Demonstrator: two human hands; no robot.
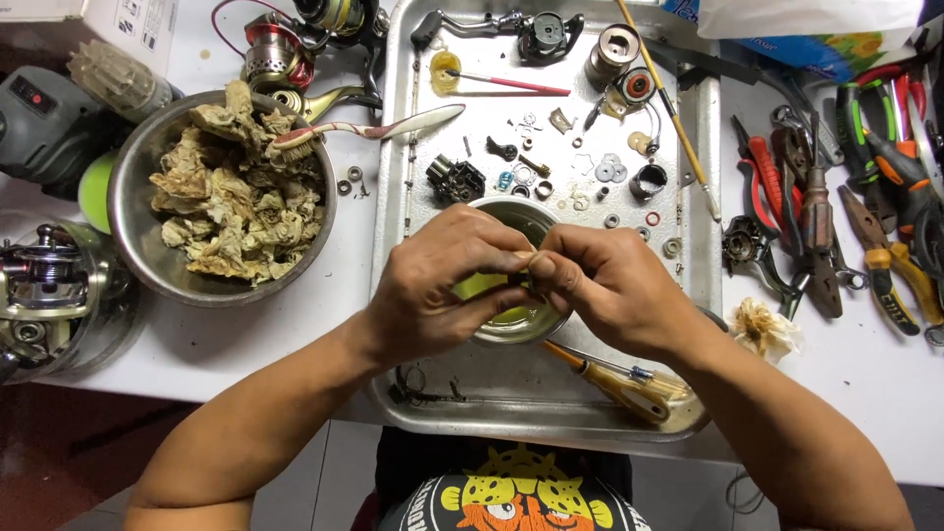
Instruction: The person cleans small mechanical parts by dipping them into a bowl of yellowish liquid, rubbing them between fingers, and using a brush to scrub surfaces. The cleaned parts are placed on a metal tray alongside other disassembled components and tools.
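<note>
head view: left hand (433,285) and right hand (600,285) meet fingertip to fingertip over a small round metal cup of yellowish liquid (511,320), both pinched narrow on a small dark part (521,278); part mostly hidden by fingers, kind unclear. cup sits in a shallow rectangular steel tray (688,128) on the white counter (295,334), half covered by the hands. yellow-handled screwdriver (619,385) lies in tray near right wrist. steel bowl of crumpled stained rags (228,192) left of tray. fishing reel (44,295) cut off at left edge.
</note>
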